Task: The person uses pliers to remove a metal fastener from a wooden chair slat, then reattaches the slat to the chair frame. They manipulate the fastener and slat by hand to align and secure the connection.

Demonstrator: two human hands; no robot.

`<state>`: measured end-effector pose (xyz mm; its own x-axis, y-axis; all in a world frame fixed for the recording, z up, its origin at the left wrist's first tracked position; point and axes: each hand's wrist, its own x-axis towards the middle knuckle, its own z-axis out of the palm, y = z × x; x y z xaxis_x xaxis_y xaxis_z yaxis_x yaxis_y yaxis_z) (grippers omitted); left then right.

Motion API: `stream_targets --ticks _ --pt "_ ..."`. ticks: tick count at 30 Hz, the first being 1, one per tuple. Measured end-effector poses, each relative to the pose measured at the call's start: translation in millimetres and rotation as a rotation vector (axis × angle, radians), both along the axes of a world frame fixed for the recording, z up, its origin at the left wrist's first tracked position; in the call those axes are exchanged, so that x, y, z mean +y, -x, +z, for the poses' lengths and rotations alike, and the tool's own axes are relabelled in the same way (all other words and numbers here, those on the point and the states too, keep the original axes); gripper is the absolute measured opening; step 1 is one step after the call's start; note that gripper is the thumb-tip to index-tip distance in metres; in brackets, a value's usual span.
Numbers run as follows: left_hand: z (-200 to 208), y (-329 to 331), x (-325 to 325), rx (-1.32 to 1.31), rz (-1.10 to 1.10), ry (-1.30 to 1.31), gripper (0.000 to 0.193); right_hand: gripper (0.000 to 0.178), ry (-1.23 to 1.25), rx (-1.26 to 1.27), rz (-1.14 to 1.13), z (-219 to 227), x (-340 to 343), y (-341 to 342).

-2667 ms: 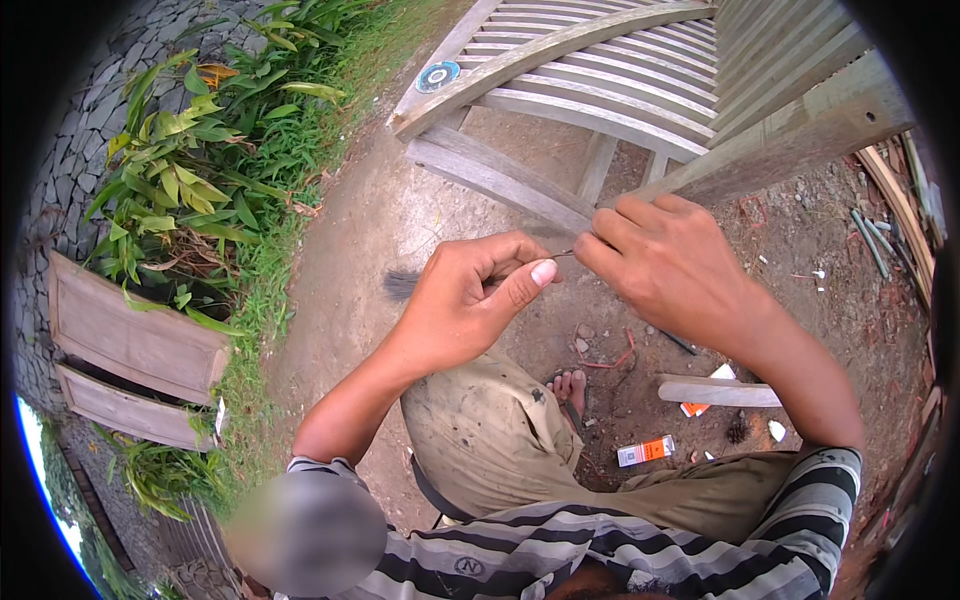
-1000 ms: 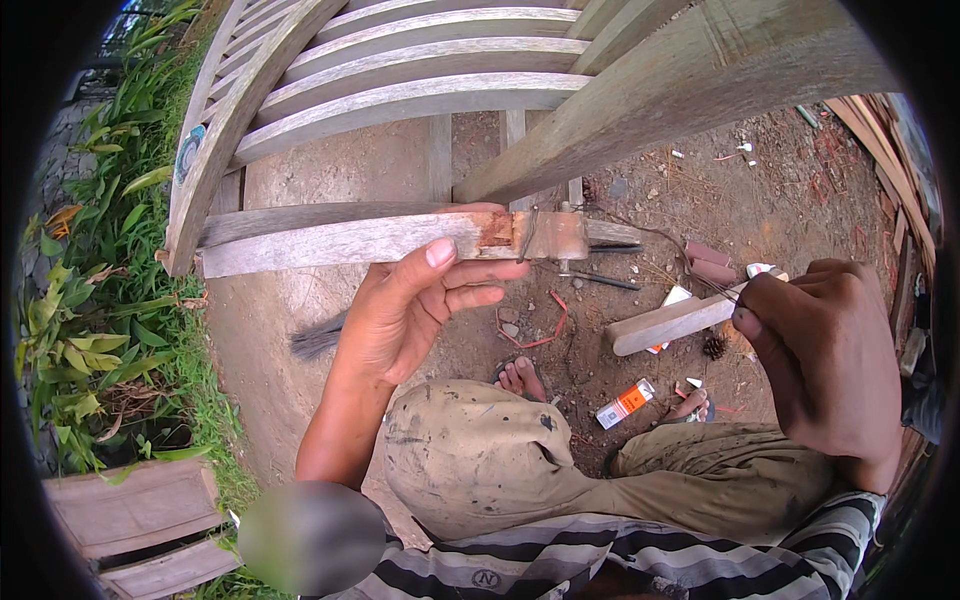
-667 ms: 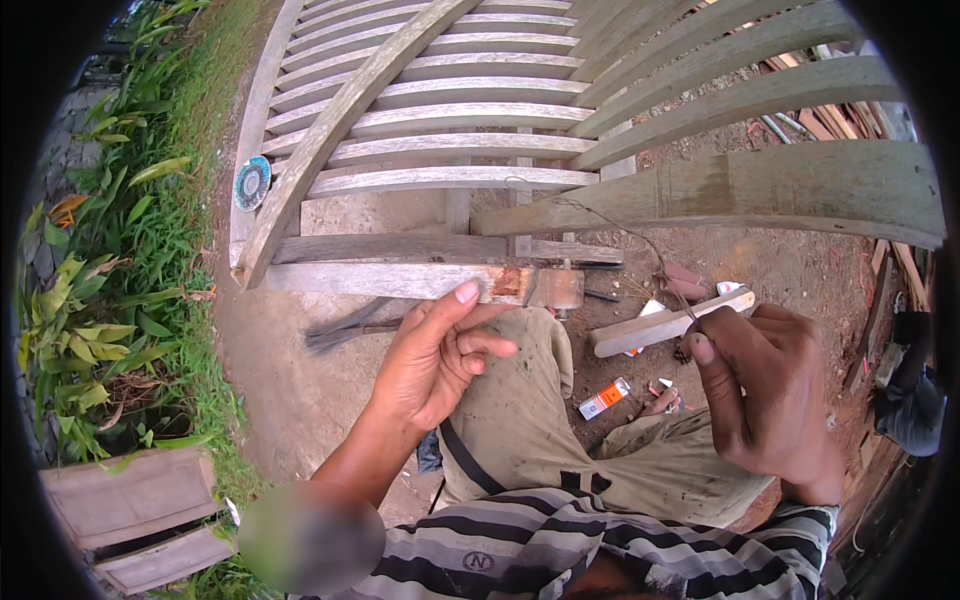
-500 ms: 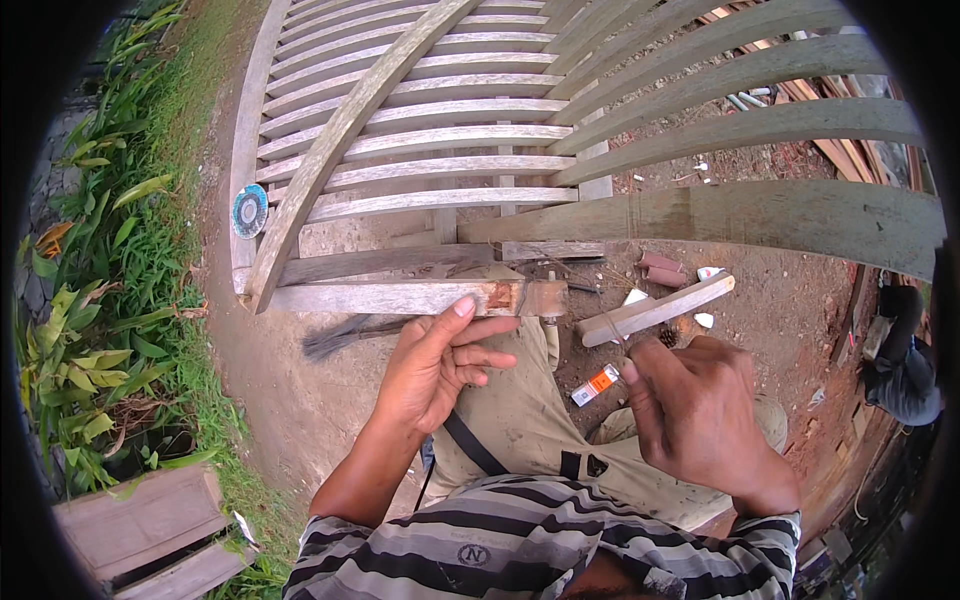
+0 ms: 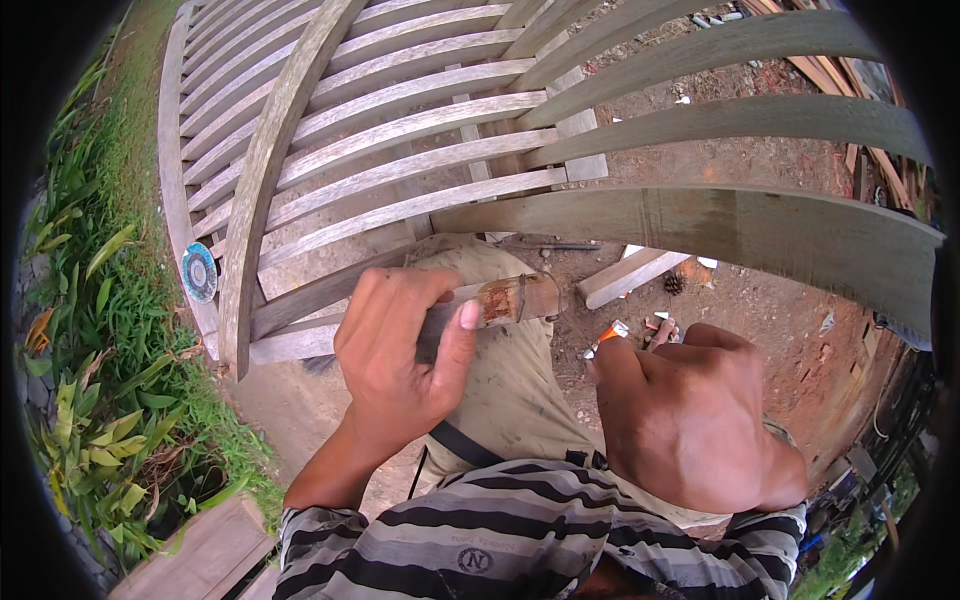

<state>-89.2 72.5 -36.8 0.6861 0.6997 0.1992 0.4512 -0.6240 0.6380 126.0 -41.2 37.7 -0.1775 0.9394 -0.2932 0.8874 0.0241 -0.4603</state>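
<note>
My left hand (image 5: 400,350) is wrapped round a weathered wooden bar (image 5: 290,343) of the slatted bench, its thumb along the near side by the bar's chipped, reddish-brown end. A thin dark cord (image 5: 521,298) loops round that end. From there a fine strand runs slackly toward my right hand (image 5: 690,410), which is closed, its knuckles up. The fingertips are hidden beneath it, and whether the strand is string or wire cannot be made out. Just beyond the right fingers is a small orange and white box (image 5: 612,332), partly covered.
The slatted bench (image 5: 400,130) fills the far side, with a blue-rimmed abrasive disc (image 5: 199,273) on its left rail. A loose wood piece (image 5: 632,275) and a pine cone (image 5: 674,284) lie on the dirt. Plants (image 5: 110,400) grow at left; planks (image 5: 190,550) lie lower left.
My left hand has gone from open fingers under the bar to a grip over it. My right hand has moved down and left, pulling nearer my body. The view has shifted and tilted.
</note>
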Motion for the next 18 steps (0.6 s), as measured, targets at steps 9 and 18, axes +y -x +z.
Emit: stream_targets --ticks 9,18 --pt "-2 -22 -1 0.097 -0.222 0.171 0.044 0.013 0.142 -0.071 -0.059 -1 13 23" --pt "-7 -22 2 0.207 -0.302 0.196 0.057 0.018 0.128 0.098 -0.461 -31 -21 60"
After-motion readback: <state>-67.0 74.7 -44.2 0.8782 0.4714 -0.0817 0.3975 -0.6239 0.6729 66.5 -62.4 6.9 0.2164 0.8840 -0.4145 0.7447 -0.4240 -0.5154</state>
